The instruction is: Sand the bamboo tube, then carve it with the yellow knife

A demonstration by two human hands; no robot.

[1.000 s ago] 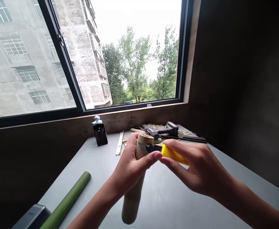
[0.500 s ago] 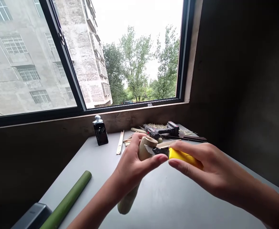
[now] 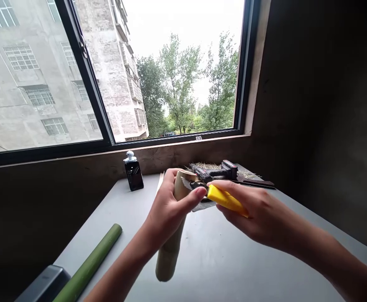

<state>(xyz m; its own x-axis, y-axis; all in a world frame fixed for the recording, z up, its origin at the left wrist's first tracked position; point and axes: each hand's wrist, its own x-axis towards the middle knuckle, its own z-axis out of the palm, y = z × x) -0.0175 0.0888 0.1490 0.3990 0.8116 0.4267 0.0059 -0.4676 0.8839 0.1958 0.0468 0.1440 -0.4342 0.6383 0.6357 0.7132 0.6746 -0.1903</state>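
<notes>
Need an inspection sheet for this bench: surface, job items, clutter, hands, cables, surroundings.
Surface: grey table, set in a corner under the window.
Job's things: tan bamboo tube, held tilted; yellow utility knife, blade at the tube's upper end.
Clutter: green bamboo pole, black bottle, cordless drill, dark blade, straw, grey box at near left.
Hands: left hand wraps the tube; right hand grips the knife handle.
Cables: nothing seen.
Surroundings: concrete buildings and trees outside; dark walls.
</notes>
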